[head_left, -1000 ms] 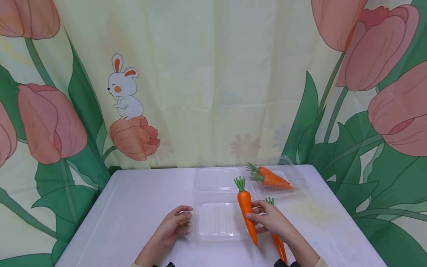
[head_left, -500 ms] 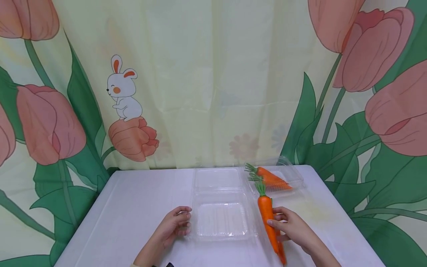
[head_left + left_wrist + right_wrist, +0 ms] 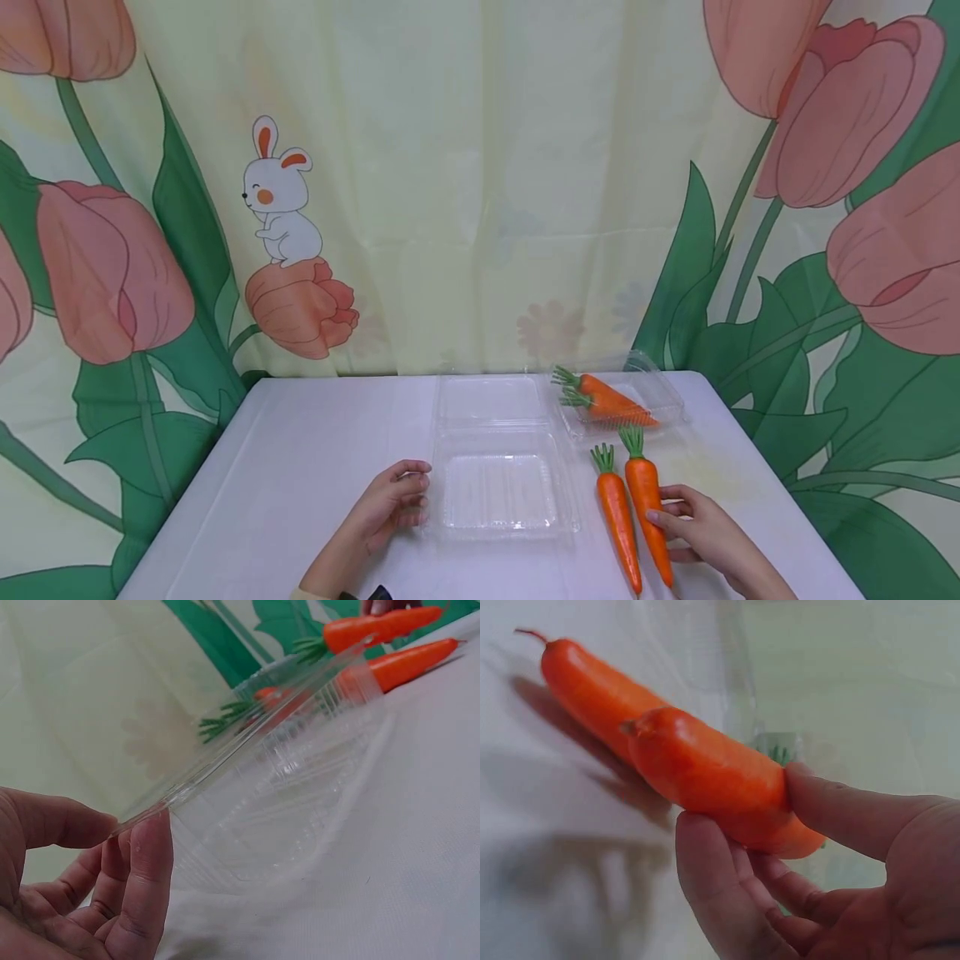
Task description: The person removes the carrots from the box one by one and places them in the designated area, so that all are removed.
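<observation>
A person's right hand (image 3: 701, 527) pinches a carrot (image 3: 647, 504) from its right side, long axis running far to near, leafy top (image 3: 632, 440) far, just right of a second carrot (image 3: 617, 521). Left of both sits an open clear container (image 3: 498, 493), its left edge pinched by the left hand (image 3: 390, 507).

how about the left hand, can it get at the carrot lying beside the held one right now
Probably not directly: the left hand is pinching the edge of the near clear box, and that box lies between it and the carrot. It would likely need to let go first.
</observation>
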A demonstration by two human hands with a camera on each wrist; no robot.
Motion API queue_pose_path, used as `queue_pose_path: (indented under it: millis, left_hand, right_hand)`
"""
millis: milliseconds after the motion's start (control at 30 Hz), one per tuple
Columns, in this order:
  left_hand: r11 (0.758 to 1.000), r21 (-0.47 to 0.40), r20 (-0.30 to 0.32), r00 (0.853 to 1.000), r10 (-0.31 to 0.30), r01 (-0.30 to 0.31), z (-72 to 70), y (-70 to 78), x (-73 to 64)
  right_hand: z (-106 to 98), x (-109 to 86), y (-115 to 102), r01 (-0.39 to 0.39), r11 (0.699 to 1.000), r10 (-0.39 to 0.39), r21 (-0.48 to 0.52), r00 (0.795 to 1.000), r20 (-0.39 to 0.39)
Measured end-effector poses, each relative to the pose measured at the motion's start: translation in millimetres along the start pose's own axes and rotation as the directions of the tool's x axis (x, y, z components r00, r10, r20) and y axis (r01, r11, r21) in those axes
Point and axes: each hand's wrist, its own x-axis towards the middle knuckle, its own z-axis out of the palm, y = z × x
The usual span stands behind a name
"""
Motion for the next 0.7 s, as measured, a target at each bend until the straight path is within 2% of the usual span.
queue_pose_path:
  millis: [200,400,700]
  left_hand:
    - [1.0,-0.008,0.01,1.0,0.008,-0.008,-0.9,0.6,-2.1]
    - [1.0,-0.015,0.019,1.0,0.011,-0.011,-0.5,1.3,-3.3]
    - [1.0,-0.002,0.004,1.0,0.007,-0.007,-1.8,2.2,-4.1]
  right_hand:
    - [-2,10.1,12,-0.059,0.996,0.058,-0.063,0.998,-0.017]
    - [-1,18.2,23,-0.092,0.995,0.092,-0.037,0.996,-0.008]
    - [0,21.5,25,-0.098,0.993,0.098,-0.06,0.995,-0.011]
